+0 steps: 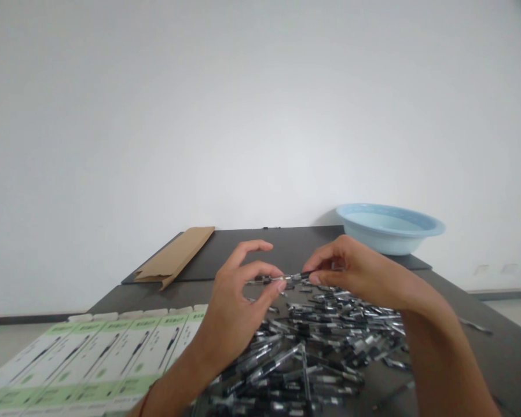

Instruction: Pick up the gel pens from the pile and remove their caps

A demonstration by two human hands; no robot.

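Above a heap of pens, my two hands hold one slim clear-and-black pen [293,277] level between them. My left hand [243,295] pinches its left end with thumb and a finger, the index finger raised and curved away. Around the dark right part of the pen, my right hand [341,269] is closed, thumb against fingers. Whether a cap and barrel are joined or apart there is too small to tell. Below the hands lie many loose pens [304,353] with clear barrels and black parts, pointing in mixed directions.
Several white-and-green boxes [99,353] with pen pictures stand in a row at the left front. A flat brown paper bag [178,255] lies at the back left. The light blue basin [388,231] is at the back right of the dark table [455,359], near the wall.
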